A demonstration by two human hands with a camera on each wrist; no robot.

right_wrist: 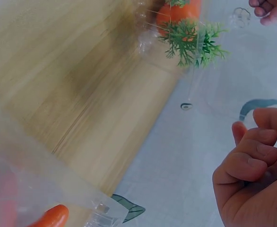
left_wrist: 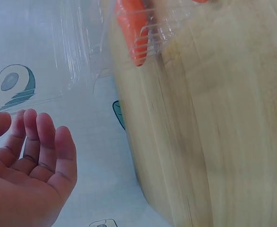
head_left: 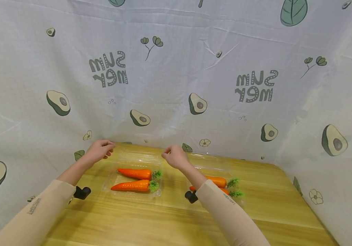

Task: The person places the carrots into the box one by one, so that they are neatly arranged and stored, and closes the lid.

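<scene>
A clear plastic clamshell box (head_left: pixel 132 194) stands on the table with two orange carrots (head_left: pixel 131 186) in it, green tops to the right. Its transparent lid (head_left: pixel 140 156) is raised at the far side. At the lid's far left corner, my left hand (head_left: pixel 101 149) pinches the edge between thumb and fingers; the left wrist view shows the thin film edge running to the fingertips (left_wrist: pixel 30 116). My right hand (head_left: pixel 176 156) pinches the lid's right corner, thumb and forefinger close together, other fingers curled (right_wrist: pixel 252 165).
To the right, a second clear box (head_left: pixel 242 201) with its lid (head_left: pixel 209 160) raised holds two more carrots (head_left: pixel 219 181), partly hidden behind my right forearm. A white patterned curtain (head_left: pixel 169 75) hangs right behind the wooden table (head_left: pixel 139 218) and along its sides.
</scene>
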